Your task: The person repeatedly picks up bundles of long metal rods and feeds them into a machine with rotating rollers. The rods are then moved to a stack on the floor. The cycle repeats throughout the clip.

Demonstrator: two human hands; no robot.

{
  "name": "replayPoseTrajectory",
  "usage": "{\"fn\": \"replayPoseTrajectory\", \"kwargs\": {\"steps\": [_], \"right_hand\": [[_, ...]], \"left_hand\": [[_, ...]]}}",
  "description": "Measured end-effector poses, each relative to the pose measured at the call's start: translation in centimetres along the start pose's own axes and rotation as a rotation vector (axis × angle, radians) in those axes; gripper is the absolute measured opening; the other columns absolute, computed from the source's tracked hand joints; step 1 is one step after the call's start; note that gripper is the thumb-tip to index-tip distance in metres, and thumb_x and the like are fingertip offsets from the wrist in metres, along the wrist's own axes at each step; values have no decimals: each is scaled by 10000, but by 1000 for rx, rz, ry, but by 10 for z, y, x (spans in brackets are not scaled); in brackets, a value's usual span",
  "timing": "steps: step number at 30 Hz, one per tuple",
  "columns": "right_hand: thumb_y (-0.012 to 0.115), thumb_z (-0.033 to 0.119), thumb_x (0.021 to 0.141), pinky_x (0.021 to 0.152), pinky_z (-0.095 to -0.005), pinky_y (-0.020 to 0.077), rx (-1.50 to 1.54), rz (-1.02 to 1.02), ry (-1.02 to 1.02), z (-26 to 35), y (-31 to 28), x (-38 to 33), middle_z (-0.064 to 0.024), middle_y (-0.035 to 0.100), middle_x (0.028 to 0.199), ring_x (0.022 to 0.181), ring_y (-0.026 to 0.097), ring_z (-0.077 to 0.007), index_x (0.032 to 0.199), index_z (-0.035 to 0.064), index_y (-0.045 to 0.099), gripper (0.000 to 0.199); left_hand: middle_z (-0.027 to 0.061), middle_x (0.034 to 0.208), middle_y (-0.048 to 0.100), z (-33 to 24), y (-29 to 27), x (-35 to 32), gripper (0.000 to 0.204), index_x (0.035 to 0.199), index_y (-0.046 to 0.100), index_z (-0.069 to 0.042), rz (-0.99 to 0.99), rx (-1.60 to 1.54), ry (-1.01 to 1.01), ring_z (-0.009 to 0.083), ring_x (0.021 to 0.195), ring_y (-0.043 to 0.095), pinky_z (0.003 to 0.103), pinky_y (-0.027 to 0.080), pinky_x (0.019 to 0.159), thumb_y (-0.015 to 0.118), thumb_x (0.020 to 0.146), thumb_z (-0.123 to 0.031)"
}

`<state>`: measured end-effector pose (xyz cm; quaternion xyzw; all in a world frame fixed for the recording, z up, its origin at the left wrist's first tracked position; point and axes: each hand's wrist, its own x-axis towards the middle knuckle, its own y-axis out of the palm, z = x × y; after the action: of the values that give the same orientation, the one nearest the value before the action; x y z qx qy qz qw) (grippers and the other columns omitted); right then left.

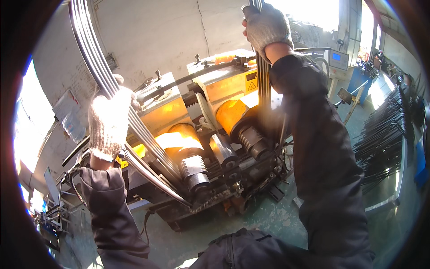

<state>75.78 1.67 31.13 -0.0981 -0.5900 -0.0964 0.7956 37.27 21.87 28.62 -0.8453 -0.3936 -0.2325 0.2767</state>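
A bundle of several long, thin metal rods point(92, 45) slants from the upper left down to the front of a yellow-and-grey machine point(168, 112). My left hand point(107, 121), in a pale knitted glove, is closed around this bundle. Higher up at the right, my gloved right hand point(268, 29) grips another bundle of upright metal rods point(264, 83), its bare fingertips wrapped round them. The lower ends of those rods blur near a ridged roller point(253, 140). A second ridged roller point(195, 169) stands beside the left bundle's lower end. Both bundles run out of view at the top.
A control box point(337, 59) with a small blue screen stands behind my right arm. Many dark rods point(380, 134) lie piled on a rack at the right. A cracked pale wall point(161, 31) rises behind the machine. A ribbed hose point(74, 184) loops beside my left forearm.
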Motion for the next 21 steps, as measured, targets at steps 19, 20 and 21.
{"fn": "replayPoseTrajectory", "kwargs": {"steps": [19, 20, 21], "right_hand": [[776, 21, 1058, 939, -420, 630, 131, -167, 43, 86, -123, -246, -192, 783, 1174, 1066, 779, -305, 1245, -1, 728, 194], [770, -22, 1056, 975, -396, 610, 220, -125, 190, 93, -137, -286, -156, 772, 1161, 1101, 751, -256, 1238, 12, 744, 187], [776, -60, 1040, 971, -360, 599, 225, -33, 360, 106, -152, -329, -124, 776, 1151, 1101, 743, -208, 1228, 34, 750, 212]], "left_hand": [[97, 1106, 786, -12, -32, -12, 332, 1375, 676, -44, 322, 41, -273, 206, 1042, 780, 366, 648, 950, 762, 1059, -98], [99, 1109, 786, -12, -32, -11, 333, 1376, 675, -45, 311, 58, -274, 208, 1043, 781, 369, 651, 955, 761, 1057, -90], [101, 1112, 786, -11, -32, -12, 335, 1376, 674, -46, 318, 37, -265, 210, 1044, 781, 371, 654, 959, 761, 1054, -81]]}}
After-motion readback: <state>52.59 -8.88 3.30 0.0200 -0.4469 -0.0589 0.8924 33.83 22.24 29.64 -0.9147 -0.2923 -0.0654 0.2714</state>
